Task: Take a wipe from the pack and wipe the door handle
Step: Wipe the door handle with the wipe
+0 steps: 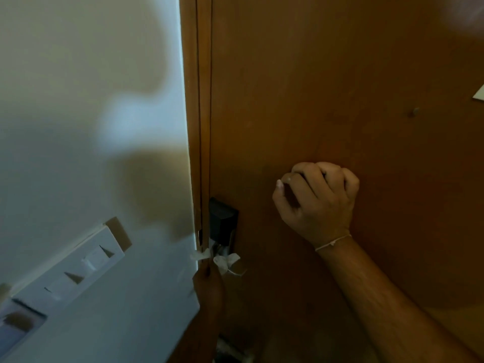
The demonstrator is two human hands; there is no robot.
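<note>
Two hands work: left hand (pixel 209 284) presses a wipe (pixel 222 259) onto the handle (pixel 222 224), right hand (pixel 318 197) fisted empty against the door (pixel 340 87).

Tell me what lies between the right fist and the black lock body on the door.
Nothing: in the head view only bare brown door separates the right hand, fisted against the panel, from the black lock body.
</note>
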